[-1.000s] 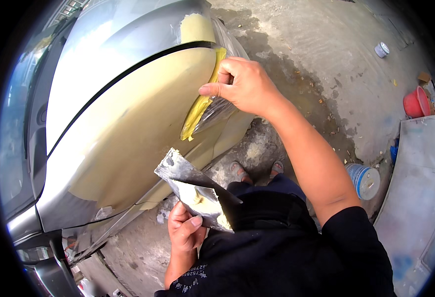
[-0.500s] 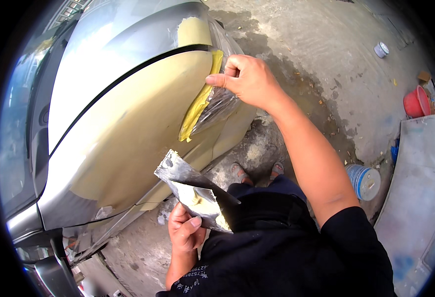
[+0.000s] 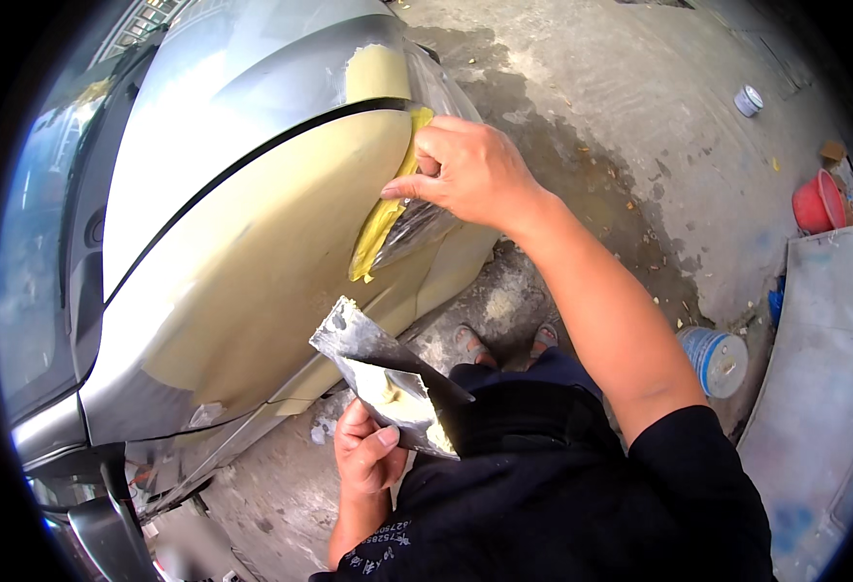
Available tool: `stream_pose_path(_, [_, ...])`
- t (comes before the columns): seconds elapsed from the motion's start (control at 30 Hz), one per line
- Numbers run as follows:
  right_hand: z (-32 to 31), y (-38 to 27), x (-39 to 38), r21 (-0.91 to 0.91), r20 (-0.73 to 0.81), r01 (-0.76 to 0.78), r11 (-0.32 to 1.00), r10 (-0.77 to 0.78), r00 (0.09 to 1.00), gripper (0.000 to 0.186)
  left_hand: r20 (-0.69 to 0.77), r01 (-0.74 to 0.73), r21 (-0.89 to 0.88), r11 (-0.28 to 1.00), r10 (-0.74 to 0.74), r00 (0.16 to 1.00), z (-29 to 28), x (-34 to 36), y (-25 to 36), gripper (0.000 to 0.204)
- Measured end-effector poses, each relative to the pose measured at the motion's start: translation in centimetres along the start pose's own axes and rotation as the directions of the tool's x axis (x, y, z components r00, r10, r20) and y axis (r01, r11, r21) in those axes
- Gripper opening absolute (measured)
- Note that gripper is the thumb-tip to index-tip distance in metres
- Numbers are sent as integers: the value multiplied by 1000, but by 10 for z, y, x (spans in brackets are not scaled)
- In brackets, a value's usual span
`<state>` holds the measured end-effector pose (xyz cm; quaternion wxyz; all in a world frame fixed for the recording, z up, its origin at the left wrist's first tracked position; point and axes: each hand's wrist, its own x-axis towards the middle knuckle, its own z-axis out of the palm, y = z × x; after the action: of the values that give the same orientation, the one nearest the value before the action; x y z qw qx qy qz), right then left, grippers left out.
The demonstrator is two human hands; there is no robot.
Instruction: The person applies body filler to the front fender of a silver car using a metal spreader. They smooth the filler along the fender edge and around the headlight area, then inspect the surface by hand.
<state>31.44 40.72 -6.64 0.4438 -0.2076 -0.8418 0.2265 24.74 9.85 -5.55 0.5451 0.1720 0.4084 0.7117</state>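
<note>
My right hand (image 3: 480,175) is closed at the edge of the covered headlight, its thumb pressed on a strip of yellow masking tape (image 3: 376,238). Its curled fingertips are hidden. Clear plastic film (image 3: 412,228) lies over the lamp beside the tape. Below, my left hand (image 3: 368,451) grips a putty board (image 3: 412,412) smeared with pale yellow putty (image 3: 388,393). A second flat grey plate (image 3: 354,335) with a crusted tip sticks out from behind it; how the two are joined is hidden. The car fender (image 3: 271,223) beside them has a wide beige filled area.
The silver hood (image 3: 213,126) meets the fender at a dark gap. A side mirror (image 3: 106,533) juts out at lower left. On the right are a paint bucket (image 3: 713,359), a red basin (image 3: 820,204), a small tin (image 3: 748,100) and a grey panel (image 3: 815,388). The concrete has wet patches.
My right hand has moved down and left along the tape, its thumb now lower on the strip. My left hand keeps its hold on the putty board almost in place.
</note>
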Motion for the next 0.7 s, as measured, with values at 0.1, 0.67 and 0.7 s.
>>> stream_pose_path(0.1, [-15, 11, -1, 0, 110, -204, 979, 203, 973, 51, -16, -14, -3, 1000, 14, 1000, 0, -2, -1, 56])
stream_pose_path(0.67, [-47, -30, -66, 463, 516, -512, 723, 250, 819, 33, 30, 79, -45, 996, -78, 996, 14, 5, -8, 51])
stream_pose_path(0.7, [-45, -34, -79, 547, 605, -547, 633, 152, 781, 41, 56, 101, -58, 993, -98, 994, 15, 8, -10, 52])
